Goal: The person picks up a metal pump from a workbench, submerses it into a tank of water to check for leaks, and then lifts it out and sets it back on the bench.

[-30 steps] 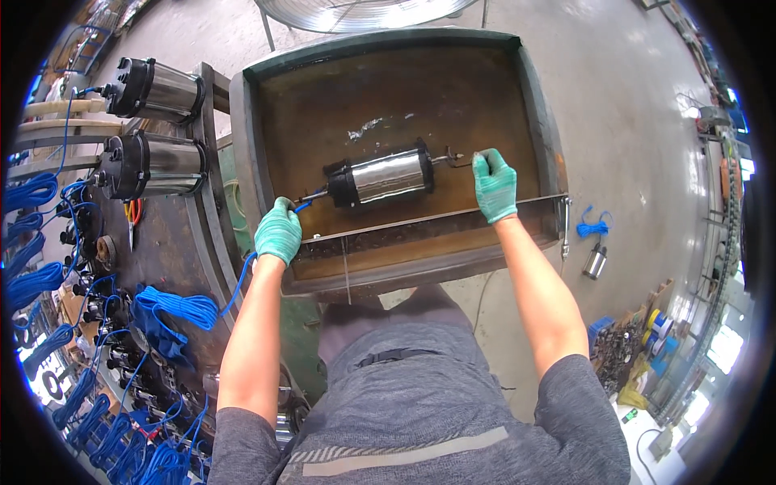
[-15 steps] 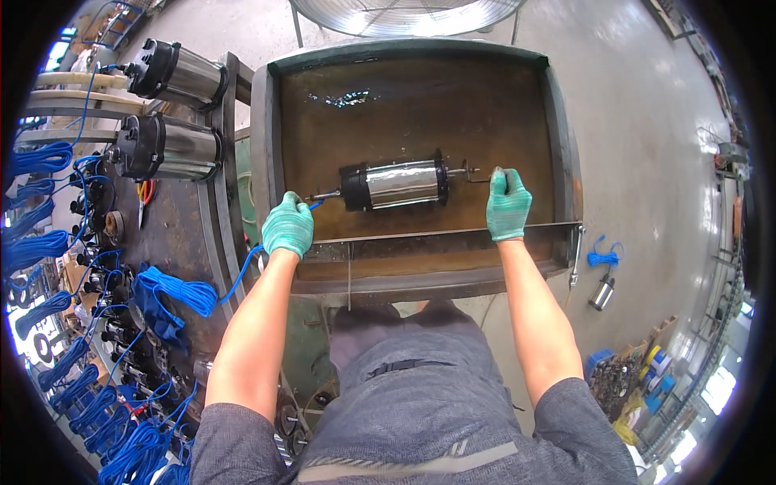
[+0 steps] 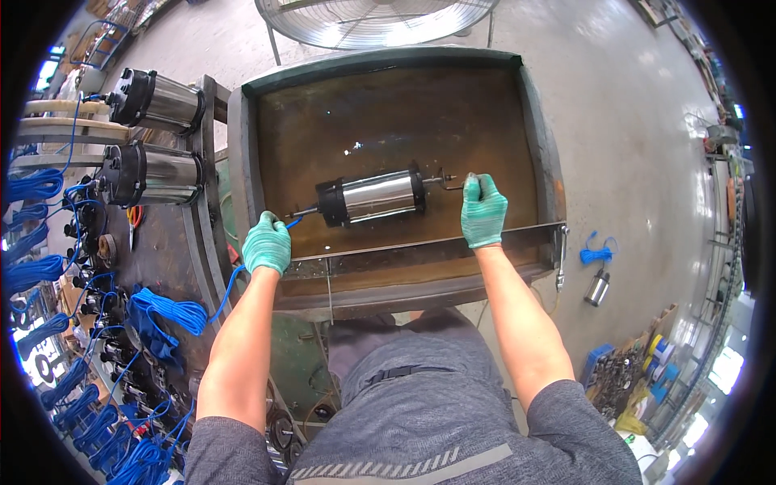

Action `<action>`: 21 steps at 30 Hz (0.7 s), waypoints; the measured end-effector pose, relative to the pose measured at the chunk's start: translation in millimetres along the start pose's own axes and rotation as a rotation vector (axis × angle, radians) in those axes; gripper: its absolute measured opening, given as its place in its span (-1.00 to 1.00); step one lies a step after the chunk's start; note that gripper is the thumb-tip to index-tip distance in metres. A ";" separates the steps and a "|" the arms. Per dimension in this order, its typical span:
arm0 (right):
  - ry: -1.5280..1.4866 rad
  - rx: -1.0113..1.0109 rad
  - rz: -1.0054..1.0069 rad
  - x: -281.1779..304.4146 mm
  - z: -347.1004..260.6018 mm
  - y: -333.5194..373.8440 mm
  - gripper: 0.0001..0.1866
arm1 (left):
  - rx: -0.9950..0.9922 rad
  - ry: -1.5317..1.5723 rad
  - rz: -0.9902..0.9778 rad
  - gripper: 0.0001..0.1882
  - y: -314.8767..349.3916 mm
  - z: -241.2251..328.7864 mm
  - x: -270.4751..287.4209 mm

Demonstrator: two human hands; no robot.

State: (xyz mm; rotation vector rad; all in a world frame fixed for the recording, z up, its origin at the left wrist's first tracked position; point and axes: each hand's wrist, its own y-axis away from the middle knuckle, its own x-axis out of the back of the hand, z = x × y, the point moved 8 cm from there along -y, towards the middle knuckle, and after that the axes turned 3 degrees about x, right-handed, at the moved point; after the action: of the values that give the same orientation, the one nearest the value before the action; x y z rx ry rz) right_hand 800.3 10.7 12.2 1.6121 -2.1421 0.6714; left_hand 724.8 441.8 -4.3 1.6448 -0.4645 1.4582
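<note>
A silver cylindrical motor (image 3: 378, 196) with black end caps lies level over the brownish liquid in a rectangular metal tank (image 3: 543, 153). Whether it touches the liquid I cannot tell. My left hand (image 3: 267, 245), in a green glove, is closed at the outer end of the metal rod (image 3: 303, 212) at the motor's left. A blue cable (image 3: 229, 291) runs from that end past this hand to a coil on the left. My gloved right hand (image 3: 485, 212) grips the cranked metal rod (image 3: 443, 183) at the other end. A metal bar (image 3: 420, 242) crosses the tank nearer me.
Two similar motors (image 3: 171, 176) rest on the rack at the left. Below them, orange-handled scissors (image 3: 133, 226) and a blue cable coil (image 3: 171, 310) lie on a bench. A large fan (image 3: 376, 20) stands beyond the tank. Another small motor (image 3: 597, 288) is on the floor at right.
The whole view has shifted and turned slightly, so the tank sits further left and lower. Both hands keep their hold, and the motor stays in nearly the same place over the tank.
</note>
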 end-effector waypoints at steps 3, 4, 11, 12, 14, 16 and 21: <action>0.001 0.024 0.015 2.5 -0.4 -0.4 -0.70 | 0.003 -0.016 -0.005 -0.78 0.7 2.9 1.6; -0.003 0.014 0.015 3.2 0.8 0.0 -0.70 | 0.000 -0.019 -0.004 -0.78 0.7 4.0 2.3; 0.015 0.021 0.011 1.8 1.1 -0.2 -0.71 | -0.007 -0.004 0.012 -0.78 -1.0 2.2 -0.3; 0.009 0.027 0.015 1.8 0.2 -0.3 -0.71 | -0.012 -0.004 0.020 -0.78 -0.7 2.6 -0.2; 0.003 0.030 0.020 2.0 -1.0 -0.6 -0.71 | -0.011 -0.001 0.016 -0.79 -1.0 1.1 -0.4; 0.007 0.031 0.022 2.4 -2.3 -1.0 -0.72 | -0.010 0.003 0.011 -0.79 -1.2 1.3 -1.0; -0.001 0.012 0.018 3.2 -3.7 -0.3 -0.72 | -0.012 0.014 0.024 -0.79 -0.9 1.8 0.5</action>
State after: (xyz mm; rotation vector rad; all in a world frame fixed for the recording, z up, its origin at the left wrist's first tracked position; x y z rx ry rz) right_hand 799.8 10.2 17.1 1.6016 -2.1594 0.6902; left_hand 726.7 441.0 -4.0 1.6241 -0.4856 1.4802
